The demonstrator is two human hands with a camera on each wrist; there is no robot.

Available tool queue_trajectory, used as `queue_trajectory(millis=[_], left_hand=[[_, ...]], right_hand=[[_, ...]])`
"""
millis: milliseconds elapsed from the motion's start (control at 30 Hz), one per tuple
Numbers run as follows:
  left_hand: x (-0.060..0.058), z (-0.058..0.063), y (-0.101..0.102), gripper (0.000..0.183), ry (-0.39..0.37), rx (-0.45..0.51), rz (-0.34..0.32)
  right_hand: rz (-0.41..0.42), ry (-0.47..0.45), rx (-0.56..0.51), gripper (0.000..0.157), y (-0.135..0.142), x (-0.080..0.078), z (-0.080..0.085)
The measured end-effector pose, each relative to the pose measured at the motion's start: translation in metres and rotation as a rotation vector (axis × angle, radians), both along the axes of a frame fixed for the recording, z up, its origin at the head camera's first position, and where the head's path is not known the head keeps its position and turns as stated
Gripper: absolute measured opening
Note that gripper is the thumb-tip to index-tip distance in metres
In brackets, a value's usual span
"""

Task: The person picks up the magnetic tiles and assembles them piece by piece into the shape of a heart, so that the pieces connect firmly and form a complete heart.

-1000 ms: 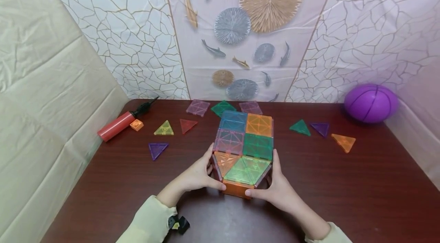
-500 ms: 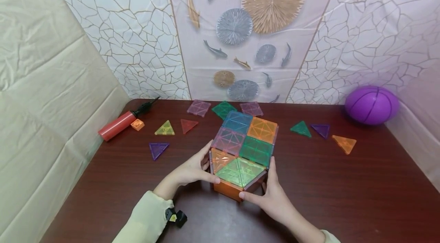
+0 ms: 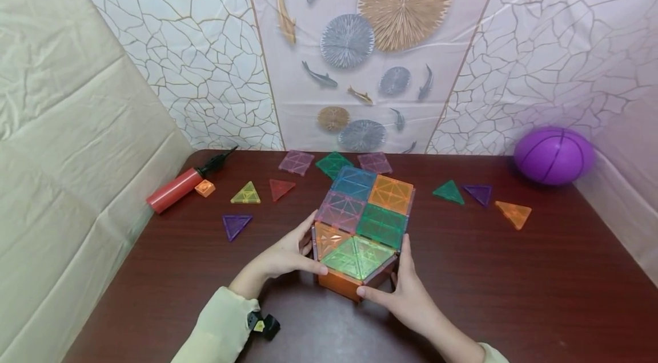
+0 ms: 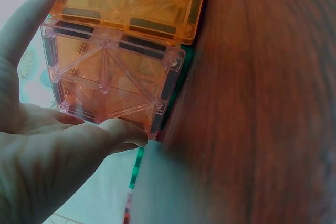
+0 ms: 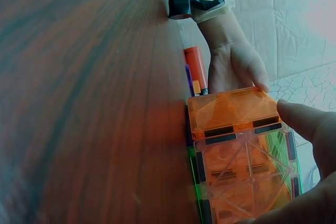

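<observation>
Both hands are partly spread around one thing: the left hand (image 3: 285,254) grasps the near left side of a magnetic-tile box (image 3: 361,232), its thumb at one end of the orange front tile (image 3: 339,285), and the right hand (image 3: 409,295) grips the opposite side, thumb at that tile's other end. The box is at the middle of the table (image 3: 514,294), turned a little askew and tapering toward the person – its see-through top has blue, orange, pink and green squares (image 3: 382,226), then an orange triangle (image 3: 329,239) and two pale green triangles (image 3: 372,254) – with loose square tiles (image 3: 296,162) lying just beyond its far edge
</observation>
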State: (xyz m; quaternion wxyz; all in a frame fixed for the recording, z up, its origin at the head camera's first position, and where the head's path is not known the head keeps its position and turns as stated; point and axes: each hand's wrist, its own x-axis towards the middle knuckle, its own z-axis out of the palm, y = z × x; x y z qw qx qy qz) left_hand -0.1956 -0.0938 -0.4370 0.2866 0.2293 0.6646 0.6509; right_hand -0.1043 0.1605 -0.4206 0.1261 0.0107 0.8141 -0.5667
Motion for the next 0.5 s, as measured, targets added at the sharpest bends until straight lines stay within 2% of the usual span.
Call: queue_trajectory(millis=[500], left_hand=[[-0.0003, 0.0001, -0.0007, 0.122, -0.004, 0.015, -0.008]], right_hand=[[-0.015, -0.006, 0.016, 0.136, -0.0008, 0.0007, 0.0001]])
